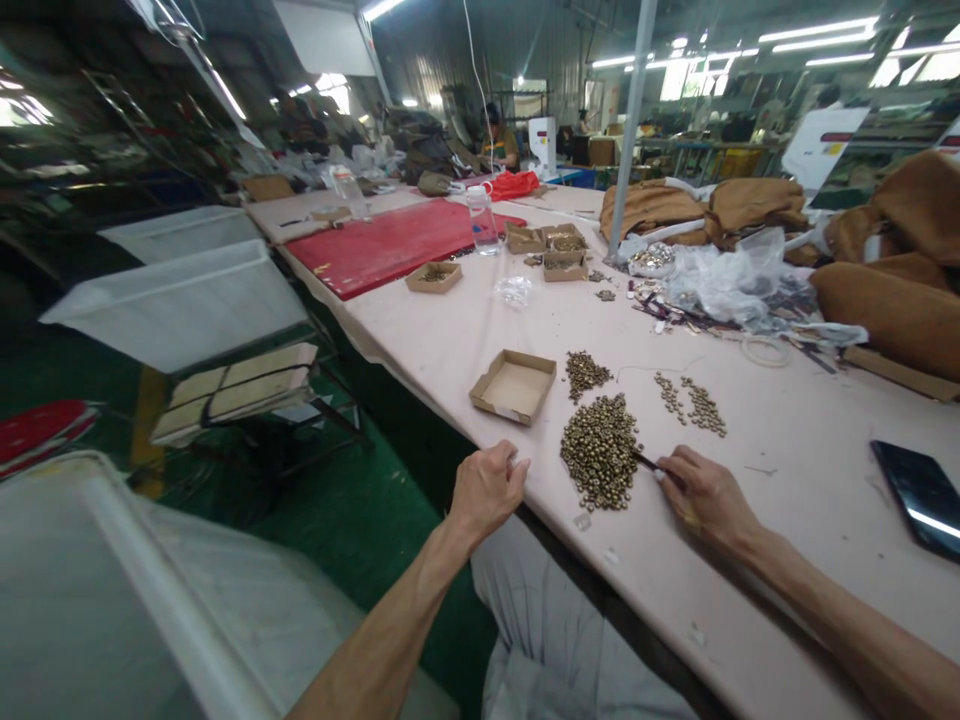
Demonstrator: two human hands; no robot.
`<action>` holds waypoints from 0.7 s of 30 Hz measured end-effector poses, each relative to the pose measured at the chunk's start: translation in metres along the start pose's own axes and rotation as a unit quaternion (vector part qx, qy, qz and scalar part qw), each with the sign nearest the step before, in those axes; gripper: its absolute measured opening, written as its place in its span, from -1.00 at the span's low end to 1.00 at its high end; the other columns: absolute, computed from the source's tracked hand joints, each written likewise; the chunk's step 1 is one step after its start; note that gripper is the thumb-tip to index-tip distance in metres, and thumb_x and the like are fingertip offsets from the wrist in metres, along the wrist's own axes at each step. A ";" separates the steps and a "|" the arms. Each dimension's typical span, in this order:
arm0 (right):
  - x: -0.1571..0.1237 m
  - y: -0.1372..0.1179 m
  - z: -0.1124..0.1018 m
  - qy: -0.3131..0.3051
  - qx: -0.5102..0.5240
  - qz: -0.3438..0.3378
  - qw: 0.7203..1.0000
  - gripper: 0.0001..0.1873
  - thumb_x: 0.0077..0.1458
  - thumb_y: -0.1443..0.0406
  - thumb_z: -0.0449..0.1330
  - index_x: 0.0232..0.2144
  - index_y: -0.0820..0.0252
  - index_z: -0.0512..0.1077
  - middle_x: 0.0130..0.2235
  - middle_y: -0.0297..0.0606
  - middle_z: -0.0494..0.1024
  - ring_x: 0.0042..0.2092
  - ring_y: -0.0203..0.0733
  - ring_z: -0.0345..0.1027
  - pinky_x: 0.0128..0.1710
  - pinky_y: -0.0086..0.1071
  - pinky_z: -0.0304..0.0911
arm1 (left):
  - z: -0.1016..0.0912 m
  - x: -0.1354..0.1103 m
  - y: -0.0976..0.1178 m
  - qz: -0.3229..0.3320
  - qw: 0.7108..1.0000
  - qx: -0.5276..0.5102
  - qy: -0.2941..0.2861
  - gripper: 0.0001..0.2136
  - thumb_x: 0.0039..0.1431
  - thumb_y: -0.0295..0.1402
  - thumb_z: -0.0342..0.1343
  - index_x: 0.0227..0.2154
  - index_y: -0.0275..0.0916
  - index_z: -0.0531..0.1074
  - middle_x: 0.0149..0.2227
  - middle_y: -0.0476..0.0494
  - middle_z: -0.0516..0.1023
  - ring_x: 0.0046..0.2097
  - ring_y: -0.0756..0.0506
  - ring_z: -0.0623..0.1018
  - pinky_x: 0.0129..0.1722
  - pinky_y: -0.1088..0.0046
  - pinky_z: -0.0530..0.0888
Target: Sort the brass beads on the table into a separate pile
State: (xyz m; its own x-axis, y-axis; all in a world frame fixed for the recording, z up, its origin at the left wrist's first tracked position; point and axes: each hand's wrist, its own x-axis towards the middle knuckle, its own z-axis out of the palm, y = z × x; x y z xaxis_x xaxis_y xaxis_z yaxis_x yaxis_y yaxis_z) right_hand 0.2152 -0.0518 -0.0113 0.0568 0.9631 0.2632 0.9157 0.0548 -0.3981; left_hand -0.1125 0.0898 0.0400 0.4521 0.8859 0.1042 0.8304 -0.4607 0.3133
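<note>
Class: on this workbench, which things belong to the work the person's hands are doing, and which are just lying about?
In use: right hand, gripping a thin dark tool with its tip at the large pile of brass-coloured rings; left hand, curled at the table edge; open cardboard box beside the pile.
Lying about: phone; water bottle; red mat; brown fabric; plastic bags.
</note>
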 end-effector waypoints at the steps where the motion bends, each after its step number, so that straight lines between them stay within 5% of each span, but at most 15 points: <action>1: 0.003 0.000 0.000 0.008 -0.007 0.006 1.000 -0.69 0.23 0.25 0.02 -0.15 0.18 0.53 -0.27 -0.16 0.49 -0.34 -0.23 0.33 -0.30 -0.39 0.21 | 0.000 0.000 0.000 -0.001 1.000 0.000 -0.001 -0.79 0.29 -0.19 0.05 -0.23 -0.20 0.46 -0.41 -0.10 0.59 -0.30 -0.10 0.59 -0.25 0.45 0.35; 21: 0.005 0.008 0.004 0.005 -0.029 0.002 1.000 -0.69 0.26 0.23 -0.01 -0.14 0.20 0.50 -0.24 -0.18 0.47 -0.32 -0.23 0.33 -0.25 -0.38 0.22 | -0.003 0.002 -0.003 0.010 1.000 0.000 0.010 -0.78 0.30 -0.18 0.03 -0.23 -0.20 0.47 -0.41 -0.10 0.58 -0.34 -0.10 0.57 -0.27 0.44 0.33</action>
State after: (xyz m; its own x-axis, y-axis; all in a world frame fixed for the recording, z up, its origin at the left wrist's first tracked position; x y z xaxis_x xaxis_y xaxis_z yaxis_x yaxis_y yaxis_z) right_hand 0.2215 -0.0452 -0.0169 0.0644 0.9605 0.2706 0.9373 0.0349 -0.3468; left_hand -0.1148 0.0927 0.0421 0.4619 0.8773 0.1301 0.8212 -0.4784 0.3110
